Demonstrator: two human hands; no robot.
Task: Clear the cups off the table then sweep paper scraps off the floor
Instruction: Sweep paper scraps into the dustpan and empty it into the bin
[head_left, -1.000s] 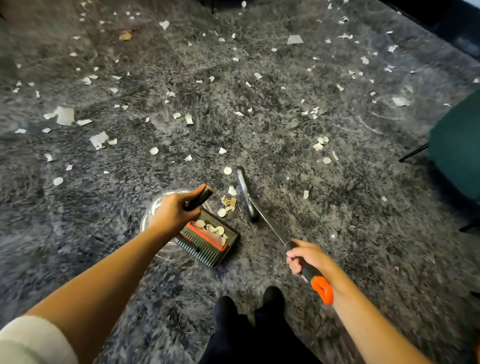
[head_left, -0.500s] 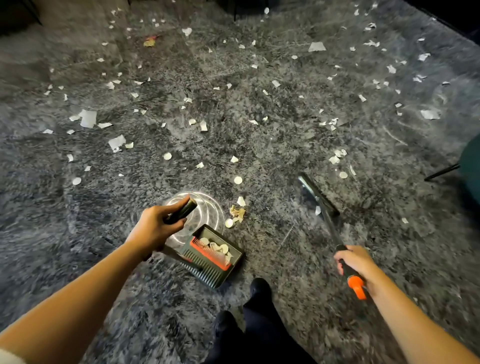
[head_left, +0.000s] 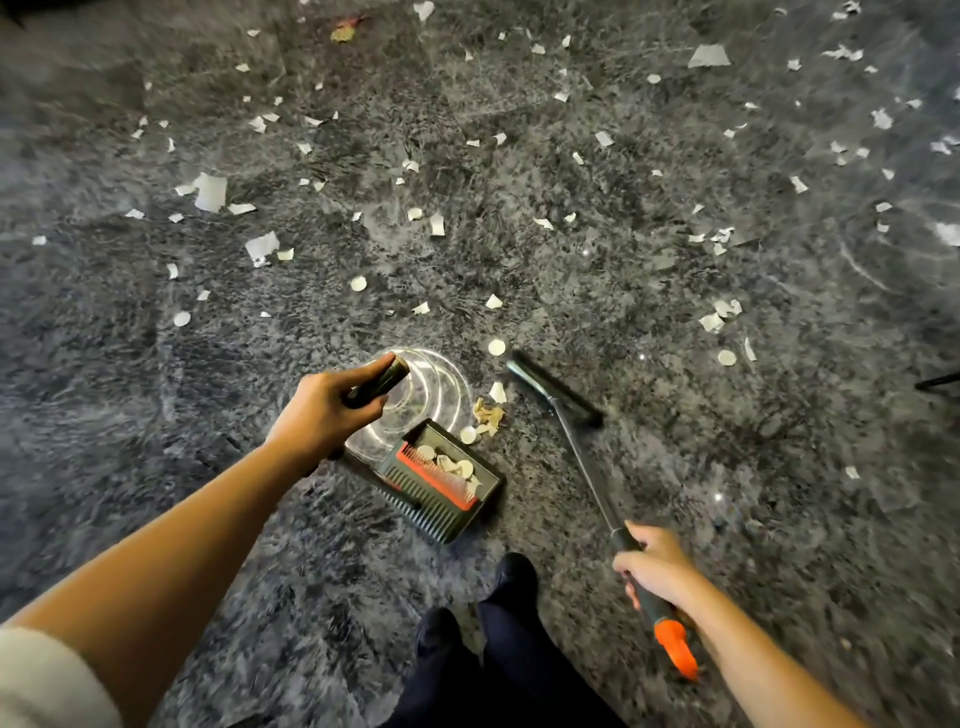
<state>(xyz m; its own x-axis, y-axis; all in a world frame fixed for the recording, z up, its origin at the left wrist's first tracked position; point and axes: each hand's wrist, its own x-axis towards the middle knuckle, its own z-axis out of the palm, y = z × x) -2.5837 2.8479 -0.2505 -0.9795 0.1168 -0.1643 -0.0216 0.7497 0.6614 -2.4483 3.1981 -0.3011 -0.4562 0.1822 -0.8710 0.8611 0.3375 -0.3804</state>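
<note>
Left hand, centre-left, curled round the dark handle of the dustpan, which I see resting at lower centre, ribbed plastic, a few round paper scraps inside. Broom head just right of it; right hand, lower right, clenched on the dark grip. No cups in view. Sweeping barely begun, I'd say: torn white bits litter the shaggy grey carpet above.

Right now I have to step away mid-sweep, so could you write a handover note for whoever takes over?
Left hand grips the handle of the dustpan, which sits on the carpet with a few scraps inside.
Right hand grips the broom, its head by a small scrap pile at the pan's mouth.
Left to do: that pile, plus many scattered scraps.
No cups or table in view.
</note>
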